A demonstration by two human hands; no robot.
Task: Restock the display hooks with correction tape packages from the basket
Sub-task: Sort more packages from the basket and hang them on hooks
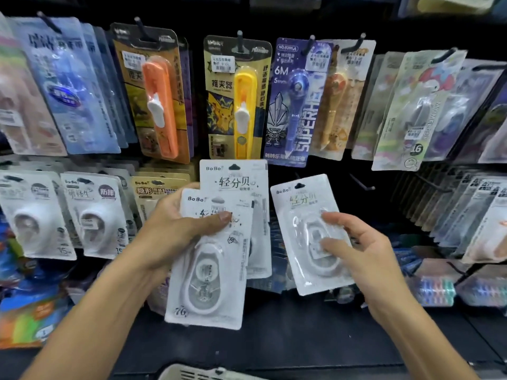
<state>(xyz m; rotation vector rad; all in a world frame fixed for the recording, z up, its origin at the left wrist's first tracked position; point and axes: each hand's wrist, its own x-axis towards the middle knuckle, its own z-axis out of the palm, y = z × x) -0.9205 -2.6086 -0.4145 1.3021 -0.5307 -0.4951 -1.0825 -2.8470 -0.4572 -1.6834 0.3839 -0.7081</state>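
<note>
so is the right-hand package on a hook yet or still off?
Off. The right hand holds the package tilted; the bare hook sits behind it.

The basket (192, 373) is cut off by the bottom edge of the view; only a strip of its pale rim and a few slots show. The left hand (175, 229) hides the lower left of the rear correction tape package (236, 182), and the front package (208, 272) covers most of its middle, so its dispenser cannot be seen. The left fingers behind those packages are hidden. The right hand (362, 256) covers part of the dispenser in the single package (310, 231). Hanging packs at the far left (24, 105) and far right (488, 215) are blurred and cropped by the edges; their print is unreadable. Price labels (223, 64) are too small to read.
</note>
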